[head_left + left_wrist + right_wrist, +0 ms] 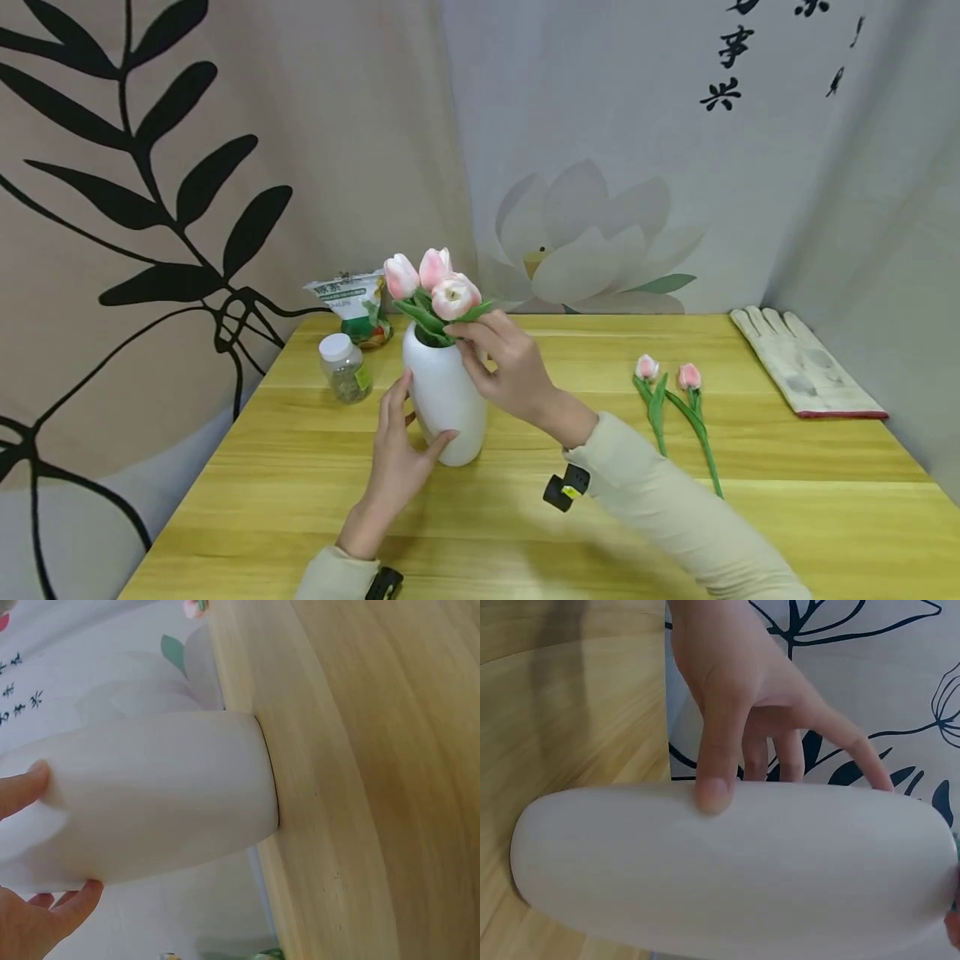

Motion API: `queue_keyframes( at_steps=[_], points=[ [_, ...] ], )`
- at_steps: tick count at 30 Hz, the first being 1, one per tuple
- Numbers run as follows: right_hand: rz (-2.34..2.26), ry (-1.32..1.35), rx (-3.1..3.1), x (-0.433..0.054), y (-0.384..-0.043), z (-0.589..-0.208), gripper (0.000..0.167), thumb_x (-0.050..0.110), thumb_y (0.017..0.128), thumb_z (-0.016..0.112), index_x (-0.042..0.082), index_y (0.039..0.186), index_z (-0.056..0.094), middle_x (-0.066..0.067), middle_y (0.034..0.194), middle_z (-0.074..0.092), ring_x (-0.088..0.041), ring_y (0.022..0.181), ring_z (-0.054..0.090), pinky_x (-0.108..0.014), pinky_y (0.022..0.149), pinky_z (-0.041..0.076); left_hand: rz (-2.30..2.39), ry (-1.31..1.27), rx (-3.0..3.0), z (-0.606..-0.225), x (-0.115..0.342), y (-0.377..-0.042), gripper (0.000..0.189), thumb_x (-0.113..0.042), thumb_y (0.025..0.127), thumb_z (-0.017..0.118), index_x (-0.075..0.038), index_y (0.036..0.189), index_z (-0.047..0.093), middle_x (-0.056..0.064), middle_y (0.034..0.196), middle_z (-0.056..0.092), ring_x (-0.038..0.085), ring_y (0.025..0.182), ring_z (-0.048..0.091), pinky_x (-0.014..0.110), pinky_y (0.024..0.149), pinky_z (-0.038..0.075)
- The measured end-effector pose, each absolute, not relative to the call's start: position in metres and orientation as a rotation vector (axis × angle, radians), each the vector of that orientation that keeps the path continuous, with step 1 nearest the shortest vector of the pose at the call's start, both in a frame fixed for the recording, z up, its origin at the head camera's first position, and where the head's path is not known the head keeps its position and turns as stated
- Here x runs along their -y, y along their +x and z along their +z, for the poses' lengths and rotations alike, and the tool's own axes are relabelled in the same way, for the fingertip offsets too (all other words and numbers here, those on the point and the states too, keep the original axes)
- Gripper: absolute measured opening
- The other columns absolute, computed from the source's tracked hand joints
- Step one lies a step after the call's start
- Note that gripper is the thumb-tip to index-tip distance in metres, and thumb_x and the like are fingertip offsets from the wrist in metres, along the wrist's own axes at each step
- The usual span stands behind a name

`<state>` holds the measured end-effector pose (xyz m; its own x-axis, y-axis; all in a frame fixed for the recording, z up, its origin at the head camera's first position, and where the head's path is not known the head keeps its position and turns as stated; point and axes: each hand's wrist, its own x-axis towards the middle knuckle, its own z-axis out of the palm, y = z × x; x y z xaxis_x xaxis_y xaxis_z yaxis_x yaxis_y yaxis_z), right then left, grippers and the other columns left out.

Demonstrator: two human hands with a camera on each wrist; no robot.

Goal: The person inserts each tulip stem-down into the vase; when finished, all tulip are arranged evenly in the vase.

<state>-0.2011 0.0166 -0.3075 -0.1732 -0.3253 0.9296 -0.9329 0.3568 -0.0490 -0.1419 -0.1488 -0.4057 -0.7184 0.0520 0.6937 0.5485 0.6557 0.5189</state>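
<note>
A person in pale sleeves works with both hands at a white vase (447, 408), which stands upright on a wooden table (285, 483), left of centre in the head view. Three pink and white tulips sit in its mouth, and the front tulip (456, 297) leans toward the right. The left hand (401, 458) grips the side of the vase, thumb in front and fingers round the left; both wrist views show it well below the mouth. The right hand (513, 362) reaches over from the right and appears to pinch the front tulip low down, among the leaves at the rim; exactly which part it holds is hidden. Two loose tulips (689, 377) lie on the table to the right, well apart from the vase, with a glove (806, 367) beyond them near the far right corner. Behind and left of the vase are a lidded jar (345, 368) and a printed bag (351, 302). The step in hand looks like settling the third flower in place. The next move seems to call for easing off that stem and fetching a loose one, while the left hand steadies the vase
</note>
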Motion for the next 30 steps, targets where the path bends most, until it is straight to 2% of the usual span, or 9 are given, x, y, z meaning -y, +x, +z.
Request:
queue_keyframes(
  at_steps=[5, 8, 15, 21, 27, 30],
  points=[
    [0.670, 1.178, 1.799, -0.018, -0.201, -0.309, 0.016, 0.007, 0.080, 0.055, 0.008, 0.088, 0.068, -0.004, 0.082, 0.064, -0.017, 0.073, 0.047, -0.022, 0.060, 0.042, -0.992, -0.455, 2.228, -0.405, 0.149, -0.141, 0.099, -0.005, 0.065, 0.077, -0.009, 0.141, 0.015, 0.019, 0.134, 0.030, 0.035, 0.119, 0.038, 0.046, 0.077, 0.054],
    [0.676, 1.191, 1.812, -0.019, -0.199, -0.311, 0.017, 0.011, 0.081, 0.054, 0.008, 0.089, 0.069, -0.005, 0.081, 0.060, -0.017, 0.073, 0.046, -0.022, 0.060, 0.041, -0.998, -0.446, 2.236, -0.405, 0.149, -0.141, 0.099, -0.005, 0.065, 0.077, -0.010, 0.141, 0.014, 0.019, 0.134, 0.029, 0.035, 0.119, 0.038, 0.046, 0.078, 0.054],
    [0.856, 1.163, 1.672, -0.042, -0.192, -0.318, 0.020, 0.010, 0.087, 0.048, 0.003, 0.093, 0.065, -0.012, 0.091, 0.057, -0.017, 0.076, 0.052, -0.019, 0.058, 0.048, -0.998, -0.437, 2.232, -0.404, 0.149, -0.141, 0.100, -0.005, 0.064, 0.078, -0.010, 0.141, 0.015, 0.019, 0.134, 0.030, 0.035, 0.119, 0.038, 0.044, 0.079, 0.054],
    [0.913, 0.875, 1.809, -0.109, -0.202, -0.349, 0.019, 0.003, 0.083, 0.053, -0.001, 0.097, 0.064, -0.012, 0.082, 0.060, -0.017, 0.064, 0.054, -0.015, 0.046, 0.043, -1.018, -0.412, 2.246, -0.405, 0.147, -0.140, 0.099, -0.006, 0.065, 0.077, -0.011, 0.141, 0.014, 0.019, 0.134, 0.029, 0.034, 0.120, 0.038, 0.043, 0.082, 0.053],
    [0.846, 0.385, 2.496, -0.196, -0.205, -0.389, 0.016, 0.004, 0.082, 0.057, 0.001, 0.093, 0.068, -0.020, 0.091, 0.062, -0.025, 0.069, 0.057, -0.023, 0.043, 0.038, -1.011, -0.409, 2.247, -0.404, 0.148, -0.138, 0.099, -0.006, 0.065, 0.077, -0.010, 0.141, 0.014, 0.019, 0.134, 0.029, 0.035, 0.120, 0.037, 0.044, 0.081, 0.053],
    [0.789, 0.309, 2.704, -0.227, -0.202, -0.410, 0.020, 0.004, 0.081, 0.057, -0.003, 0.097, 0.066, -0.025, 0.083, 0.062, -0.023, 0.055, 0.053, -0.023, 0.040, 0.033, -1.008, -0.420, 2.257, -0.403, 0.149, -0.138, 0.098, -0.006, 0.066, 0.076, -0.011, 0.141, 0.013, 0.019, 0.135, 0.028, 0.034, 0.120, 0.037, 0.044, 0.081, 0.053]
  ],
)
